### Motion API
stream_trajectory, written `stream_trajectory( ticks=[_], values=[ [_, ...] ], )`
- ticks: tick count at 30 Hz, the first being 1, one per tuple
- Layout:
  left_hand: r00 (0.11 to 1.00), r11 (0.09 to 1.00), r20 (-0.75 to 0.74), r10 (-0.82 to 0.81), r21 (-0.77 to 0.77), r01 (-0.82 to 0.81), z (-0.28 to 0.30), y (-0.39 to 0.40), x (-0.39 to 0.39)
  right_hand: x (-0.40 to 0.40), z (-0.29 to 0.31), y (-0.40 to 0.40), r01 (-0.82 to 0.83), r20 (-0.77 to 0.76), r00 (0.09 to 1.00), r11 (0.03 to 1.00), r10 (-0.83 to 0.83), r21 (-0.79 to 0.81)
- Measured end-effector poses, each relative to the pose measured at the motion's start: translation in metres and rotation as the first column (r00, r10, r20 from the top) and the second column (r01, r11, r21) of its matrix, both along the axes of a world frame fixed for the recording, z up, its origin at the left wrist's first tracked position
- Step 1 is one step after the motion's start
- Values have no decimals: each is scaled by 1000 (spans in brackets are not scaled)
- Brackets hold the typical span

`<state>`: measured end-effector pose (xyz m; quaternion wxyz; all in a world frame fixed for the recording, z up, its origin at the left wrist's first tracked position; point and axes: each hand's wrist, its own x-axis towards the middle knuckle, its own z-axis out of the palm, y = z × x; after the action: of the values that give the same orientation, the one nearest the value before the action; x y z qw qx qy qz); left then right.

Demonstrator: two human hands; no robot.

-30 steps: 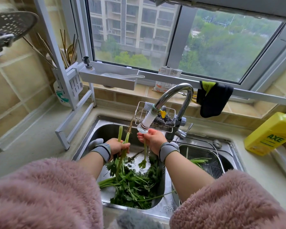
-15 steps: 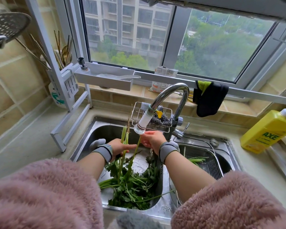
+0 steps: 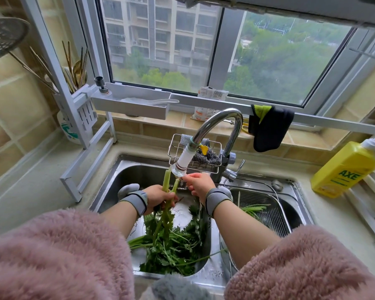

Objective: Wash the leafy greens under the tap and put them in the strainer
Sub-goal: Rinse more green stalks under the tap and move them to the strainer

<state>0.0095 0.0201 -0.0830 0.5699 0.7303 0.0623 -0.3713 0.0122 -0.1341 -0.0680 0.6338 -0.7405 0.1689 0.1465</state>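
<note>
My left hand (image 3: 158, 197) grips two thick green stalks (image 3: 166, 180), their cut ends up beside the tap's white nozzle (image 3: 182, 163) and their leaves hanging down. My right hand (image 3: 198, 185) is right of the stalks under the nozzle, fingertips at the stalk tops; water runs off below it. A pile of leafy greens (image 3: 171, 245) lies in the left sink basin (image 3: 126, 172). The wire-mesh strainer (image 3: 268, 215) sits in the right basin with a few green stems (image 3: 253, 208) in it.
A wire sponge rack (image 3: 175, 146) hangs behind the tap. A yellow detergent bottle (image 3: 344, 169) stands on the right counter. A dark cloth (image 3: 268, 126) hangs on the rail, and a white rack with chopsticks (image 3: 74, 68) stands at the left.
My left hand has lifted the stalks higher, up to the nozzle. My right hand has let its single sprig go and moved to the stalk tops under the water.
</note>
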Motion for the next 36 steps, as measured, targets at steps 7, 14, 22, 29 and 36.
stream_trajectory(
  ticks=[7, 14, 22, 29, 36],
  values=[
    [996, 996, -63, -57, -74, 52, 2, 4, -1, -1, -9, 7, -109, -7, 994, 992, 110, 62],
    [998, 996, -22, 65, -53, -66, -5, 9, 1, 2, -12, 10, -179, -5, 984, 981, 180, 79],
    [993, 994, 118, 23, 104, -35, -3, 11, 3, 2, -14, 12, -230, 93, 969, 973, 228, 14],
    [980, 989, 199, -10, 148, -20, -5, 12, 5, 3, -15, 13, -241, 100, 962, 963, 253, -122],
    [957, 959, 269, -106, 282, 27, -6, 9, 5, 3, -13, 7, -371, 32, 909, 844, 415, -388]
  ],
)
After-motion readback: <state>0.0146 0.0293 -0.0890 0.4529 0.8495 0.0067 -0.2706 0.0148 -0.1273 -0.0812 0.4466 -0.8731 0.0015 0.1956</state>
